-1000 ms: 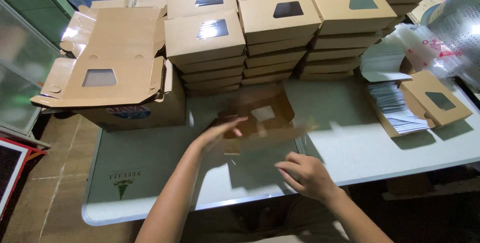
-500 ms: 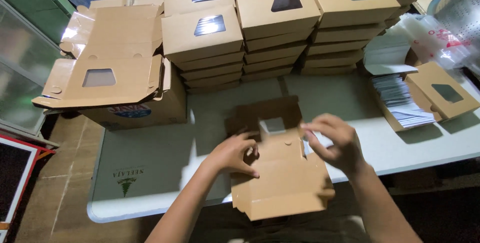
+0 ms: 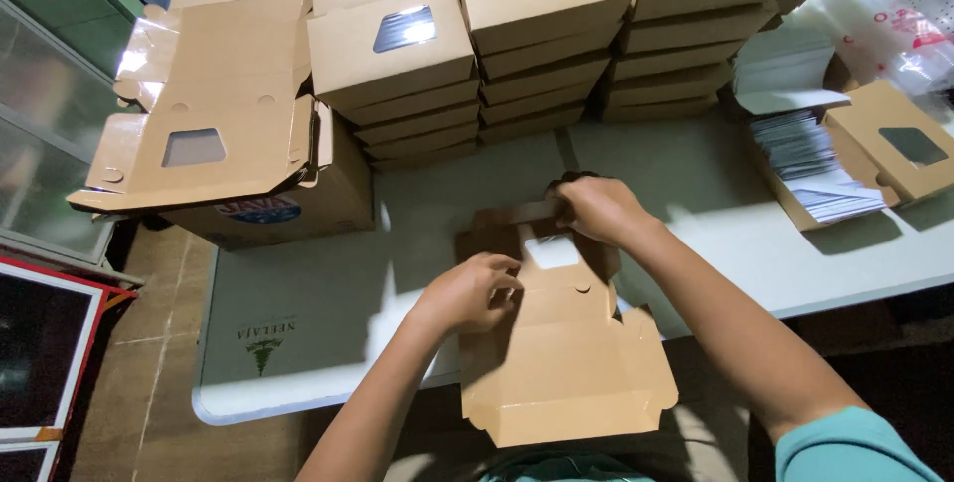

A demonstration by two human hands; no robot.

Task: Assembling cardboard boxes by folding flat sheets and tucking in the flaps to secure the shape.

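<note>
Head cam, looking straight down: I've got a flat brown cardboard box blank [image 3: 566, 363] with a little window cutout, lying on the white surface [image 3: 328, 293] right in front of me, its near end hanging off the edge toward my lap. My left hand [image 3: 467, 293] is curled on the left side of the blank, fingers pinched in a narrow grip on a side flap by the window. My right hand [image 3: 596, 209] is at the far end, its grip closed over the top flap and folding it up, so both hands are holding the same piece of cardboard. Behind it, along the back of the surface, sit stacks of finished window boxes [image 3: 537, 35], several rows stacked high, windows facing up. Off to my left there's a pile of unfolded blanks [image 3: 214, 114] resting on top of a bigger carton [image 3: 298, 209], which is just beside the stacks. On the right, well apart from my hands, an open box holds a stack of white sheets [image 3: 810, 164], with one more window box [image 3: 894, 149] touching it and some clear plastic bags [image 3: 884, 30] behind.
</note>
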